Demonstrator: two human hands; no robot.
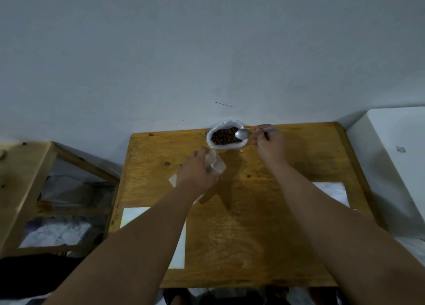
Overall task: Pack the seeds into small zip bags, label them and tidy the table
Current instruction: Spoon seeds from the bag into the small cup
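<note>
A white plastic bag (212, 141) full of dark brown seeds (223, 137) stands open at the far edge of the wooden table (264, 224). My right hand (268, 143) grips a metal spoon (242, 134) by its handle; the spoon's bowl hovers over the bag's right rim and looks empty. My left hand (197, 171) holds a small clear zip bag (216, 163) just in front of the seed bag. More clear bags (173, 179) lie partly hidden under that hand.
A white sheet of paper (133, 217) lies at the table's near left, partly under my left forearm. Another white sheet (331, 192) lies at the right. A wooden shelf unit (25, 180) stands to the left, a white appliance (395, 157) to the right.
</note>
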